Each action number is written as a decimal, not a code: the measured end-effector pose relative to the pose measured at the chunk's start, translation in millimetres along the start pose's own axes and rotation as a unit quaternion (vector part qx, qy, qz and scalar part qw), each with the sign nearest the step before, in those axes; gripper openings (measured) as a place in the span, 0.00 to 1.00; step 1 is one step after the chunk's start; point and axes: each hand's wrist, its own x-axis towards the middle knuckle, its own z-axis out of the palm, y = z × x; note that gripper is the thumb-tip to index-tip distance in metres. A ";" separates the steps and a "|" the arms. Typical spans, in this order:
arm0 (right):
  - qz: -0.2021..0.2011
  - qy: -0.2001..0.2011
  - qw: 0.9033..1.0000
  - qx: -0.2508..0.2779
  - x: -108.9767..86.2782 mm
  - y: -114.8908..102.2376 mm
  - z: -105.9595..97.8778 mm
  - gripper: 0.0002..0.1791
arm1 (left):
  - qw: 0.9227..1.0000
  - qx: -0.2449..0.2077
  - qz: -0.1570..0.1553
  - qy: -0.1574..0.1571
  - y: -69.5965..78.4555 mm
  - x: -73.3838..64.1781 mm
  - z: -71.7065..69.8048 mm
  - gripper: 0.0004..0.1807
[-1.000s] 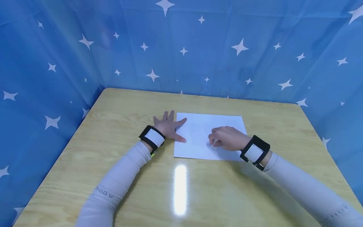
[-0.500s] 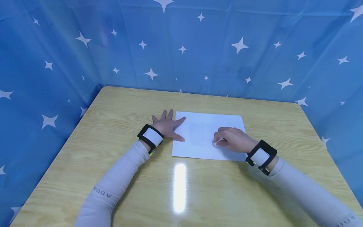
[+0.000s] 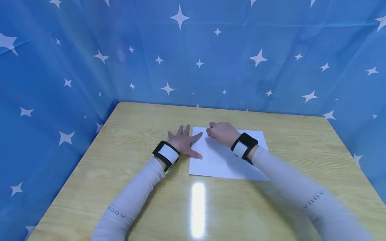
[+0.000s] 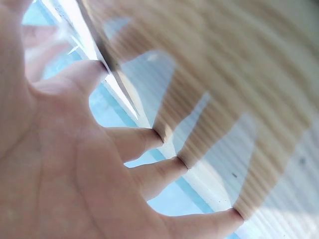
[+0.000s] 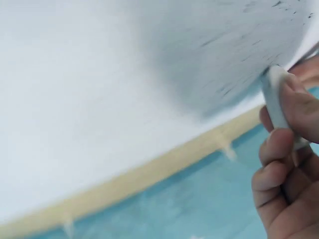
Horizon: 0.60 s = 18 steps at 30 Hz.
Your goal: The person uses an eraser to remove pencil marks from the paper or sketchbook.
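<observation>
A sheet of white paper (image 3: pixel 217 165) lies on the wooden table. My left hand (image 3: pixel 182 144) rests at its left edge with fingers spread, thumb and index finger over the paper and the others on the table. In the left wrist view the straight fingertips (image 4: pixel 172 167) touch the glossy surface. My right hand (image 3: pixel 223 133) is over the upper left part of the sheet. Between thumb and fingers it pinches a white eraser (image 5: pixel 275 97) whose dirty end meets the paper. Dark crumbs and streaks (image 5: pixel 227 89) lie near that end. The head view mostly hides the eraser.
The pale wooden table (image 3: pixel 144 134) extends around the paper on all sides. Behind it and at both sides hangs a blue curtain (image 3: pixel 135 67) with white stars. A bright light reflection (image 3: pixel 198 209) shows on the tabletop in front of the paper.
My right hand has moved from the right middle of the sheet to its upper left, closer to my left hand, still pinching the eraser. The left hand stays put; the head view shifted slightly.
</observation>
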 end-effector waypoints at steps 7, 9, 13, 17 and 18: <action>0.057 0.001 0.997 0.047 -54.8 43.4 -14.9 0.02 | 1.000 0.021 0.002 0.009 -6.4 1.5 -18.4 0.58; 0.064 0.003 0.996 0.065 -60.0 44.3 -12.3 0.02 | 1.000 0.024 0.014 0.014 -5.7 1.7 -15.2 0.58; 0.079 0.005 0.993 0.082 -66.8 40.0 -1.5 0.03 | 0.995 0.056 0.071 0.041 4.5 1.0 0.1 0.52; 0.094 0.006 0.992 0.086 -72.7 37.7 3.1 0.04 | 0.985 0.089 0.132 0.073 17.2 -2.0 10.0 0.35; 0.093 0.007 0.992 0.087 -73.1 37.7 3.1 0.04 | 0.982 0.094 0.140 0.081 19.7 -3.0 11.1 0.30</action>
